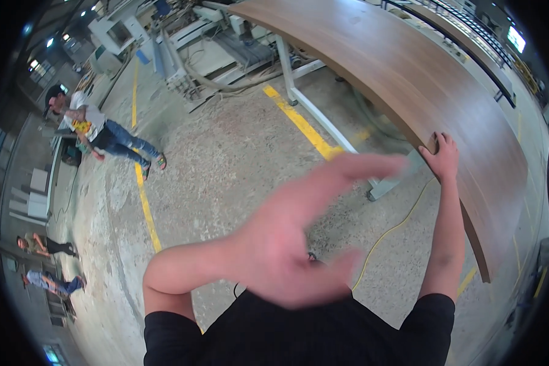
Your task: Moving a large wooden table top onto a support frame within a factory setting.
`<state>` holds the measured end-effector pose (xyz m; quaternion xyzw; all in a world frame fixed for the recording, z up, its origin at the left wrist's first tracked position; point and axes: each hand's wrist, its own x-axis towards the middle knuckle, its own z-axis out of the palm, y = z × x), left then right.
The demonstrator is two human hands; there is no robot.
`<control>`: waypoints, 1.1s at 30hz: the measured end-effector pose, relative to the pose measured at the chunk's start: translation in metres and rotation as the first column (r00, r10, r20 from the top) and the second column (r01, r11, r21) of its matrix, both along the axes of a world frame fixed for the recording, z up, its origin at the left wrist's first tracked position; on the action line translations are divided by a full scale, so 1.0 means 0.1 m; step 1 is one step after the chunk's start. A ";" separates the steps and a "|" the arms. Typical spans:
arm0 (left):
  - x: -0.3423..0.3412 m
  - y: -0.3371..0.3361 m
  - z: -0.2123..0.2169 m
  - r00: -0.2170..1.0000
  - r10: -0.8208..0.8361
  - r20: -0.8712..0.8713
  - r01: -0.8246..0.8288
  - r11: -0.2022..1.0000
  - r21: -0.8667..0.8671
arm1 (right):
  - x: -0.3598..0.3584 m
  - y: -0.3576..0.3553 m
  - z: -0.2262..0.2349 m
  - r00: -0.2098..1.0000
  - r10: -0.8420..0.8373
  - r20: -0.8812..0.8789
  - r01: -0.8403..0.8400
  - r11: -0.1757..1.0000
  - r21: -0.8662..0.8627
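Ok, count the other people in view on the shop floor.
3. One person stands by the yellow floor line at upper left; one person is at the left edge; another person crouches just below. More may be hidden behind the machines.

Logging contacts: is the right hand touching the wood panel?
Touching. The head view shows the right hand with fingers curled over the near edge of the wood panel, no gap visible.
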<state>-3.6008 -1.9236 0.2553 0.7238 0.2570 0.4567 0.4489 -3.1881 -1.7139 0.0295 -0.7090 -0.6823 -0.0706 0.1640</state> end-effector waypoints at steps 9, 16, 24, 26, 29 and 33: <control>0.23 -0.20 0.17 0.972 -0.117 0.205 0.080 0.981 0.179 | 0.19 0.11 -0.19 0.997 -0.017 0.078 0.012 0.998 0.057; 0.20 -0.35 0.24 0.971 -0.080 0.224 0.007 0.951 0.310 | 0.04 0.05 -0.05 0.997 -0.034 0.065 0.037 0.998 -0.043; 0.27 -0.36 0.25 0.951 -0.072 0.300 -0.046 0.929 0.367 | 0.17 0.11 -0.18 0.998 -0.009 0.061 0.012 0.999 -0.052; 0.33 -0.30 0.25 0.944 -0.088 0.318 -0.040 0.927 0.373 | 0.05 0.18 -0.23 0.996 0.040 0.075 -0.041 0.999 0.018; 0.25 -0.33 0.25 0.948 -0.043 0.316 -0.080 0.927 0.367 | 0.12 0.15 -0.22 0.995 0.033 0.097 -0.033 0.999 0.006; 0.34 -0.33 0.27 0.992 -0.050 0.114 0.012 0.948 0.317 | 0.24 0.09 -0.21 0.994 0.012 0.109 -0.015 1.000 0.025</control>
